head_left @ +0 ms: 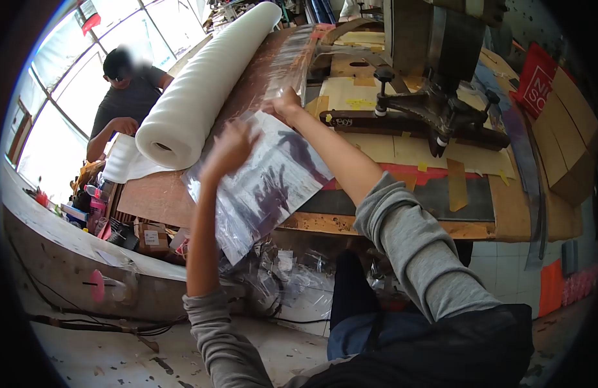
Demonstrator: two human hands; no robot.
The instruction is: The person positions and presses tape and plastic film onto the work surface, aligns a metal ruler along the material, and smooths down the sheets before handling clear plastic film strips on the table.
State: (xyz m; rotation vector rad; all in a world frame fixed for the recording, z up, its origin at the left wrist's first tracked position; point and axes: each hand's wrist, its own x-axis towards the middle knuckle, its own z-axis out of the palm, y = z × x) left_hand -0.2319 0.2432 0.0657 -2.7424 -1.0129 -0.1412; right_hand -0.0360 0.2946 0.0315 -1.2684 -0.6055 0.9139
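A printed sheet (263, 184) with dark figures on a pale ground, apparently under clear plastic film, slants across the front edge of the worktable. My right hand (285, 105) has its fingers closed at the sheet's top edge. Over the left side of the sheet is my left hand (233, 147), smeared by motion. Whether it touches the sheet cannot be made out. Loose clear film hangs down at the sheet's lower left.
A big roll of white foam (208, 84) lies left of my hands. A person (134, 87) works behind it. To the right stands a press (435, 97) with a dark bar. Crumpled plastic (299, 275) lies below the table; a cardboard box (564, 136) stands far right.
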